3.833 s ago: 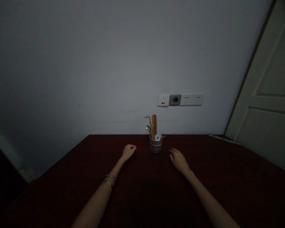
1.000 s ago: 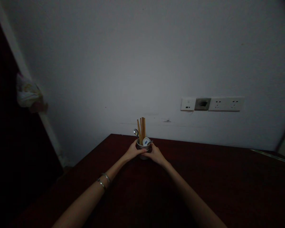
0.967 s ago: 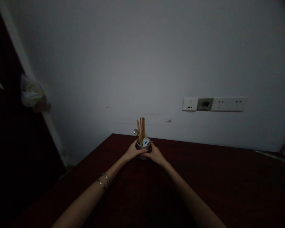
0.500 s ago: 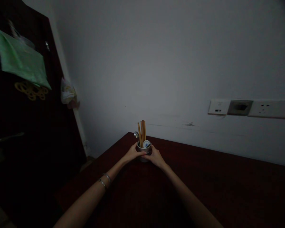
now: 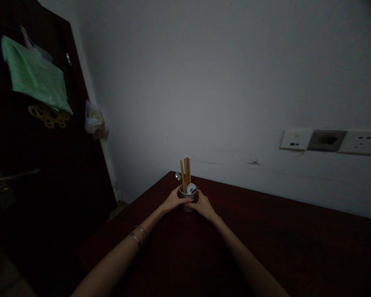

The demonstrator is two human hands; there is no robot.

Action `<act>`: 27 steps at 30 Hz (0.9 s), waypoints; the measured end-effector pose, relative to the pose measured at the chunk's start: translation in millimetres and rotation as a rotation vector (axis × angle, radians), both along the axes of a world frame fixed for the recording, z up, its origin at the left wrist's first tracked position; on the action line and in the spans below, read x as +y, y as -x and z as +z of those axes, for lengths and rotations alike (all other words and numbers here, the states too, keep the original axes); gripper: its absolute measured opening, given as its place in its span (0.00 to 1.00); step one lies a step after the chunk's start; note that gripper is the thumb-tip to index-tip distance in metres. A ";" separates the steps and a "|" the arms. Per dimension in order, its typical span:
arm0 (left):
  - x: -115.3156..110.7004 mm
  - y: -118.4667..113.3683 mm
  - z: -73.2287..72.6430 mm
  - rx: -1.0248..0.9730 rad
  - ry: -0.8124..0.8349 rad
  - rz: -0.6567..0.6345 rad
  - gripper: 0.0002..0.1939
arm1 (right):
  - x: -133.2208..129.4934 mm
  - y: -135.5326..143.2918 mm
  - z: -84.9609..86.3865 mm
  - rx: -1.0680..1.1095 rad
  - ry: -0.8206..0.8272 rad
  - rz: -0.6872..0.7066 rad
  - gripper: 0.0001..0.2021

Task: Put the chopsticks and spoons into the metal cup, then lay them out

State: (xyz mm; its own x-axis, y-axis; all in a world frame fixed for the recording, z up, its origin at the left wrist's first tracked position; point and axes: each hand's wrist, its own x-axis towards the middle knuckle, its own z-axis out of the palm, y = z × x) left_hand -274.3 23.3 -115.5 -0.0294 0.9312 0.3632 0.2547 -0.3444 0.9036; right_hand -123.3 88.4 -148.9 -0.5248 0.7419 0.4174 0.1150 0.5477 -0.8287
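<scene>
Lower centre of frame | my left hand (image 5: 172,201) and right hand (image 5: 204,207) clasp cup (image 5: 188,196), thumbs (image 5: 184,201) pressing its front | a tilt could spill chopsticks (image 5: 187,175)

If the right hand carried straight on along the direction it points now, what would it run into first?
The utensil holder: the right hand already clasps its side. Past that, roughly in line, seems to be the left hand, though depth is hard to judge.

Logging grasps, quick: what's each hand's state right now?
Left hand: closed around the utensil holder, left side.
Right hand: closed around the utensil holder, right side.
</scene>
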 end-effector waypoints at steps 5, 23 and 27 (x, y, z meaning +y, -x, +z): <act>1.2 -0.9 -1.2 -0.016 -0.009 0.001 0.31 | -3.2 -3.0 3.1 0.007 0.012 0.004 0.31; 4.3 3.0 -2.9 -0.073 0.050 -0.097 0.34 | -1.2 -3.1 -33.5 0.027 0.010 0.037 0.35; 0.5 1.6 2.1 -0.068 0.066 -0.119 0.34 | -2.9 -3.8 -30.8 0.011 -0.018 0.033 0.33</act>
State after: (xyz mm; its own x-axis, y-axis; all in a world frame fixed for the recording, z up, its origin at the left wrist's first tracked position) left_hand -276.0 23.8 -113.4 0.0599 0.9515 0.3019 0.1531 -0.3076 0.9391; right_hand -119.5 85.5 -179.7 -0.5442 0.7165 0.4364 0.0877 0.5659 -0.8198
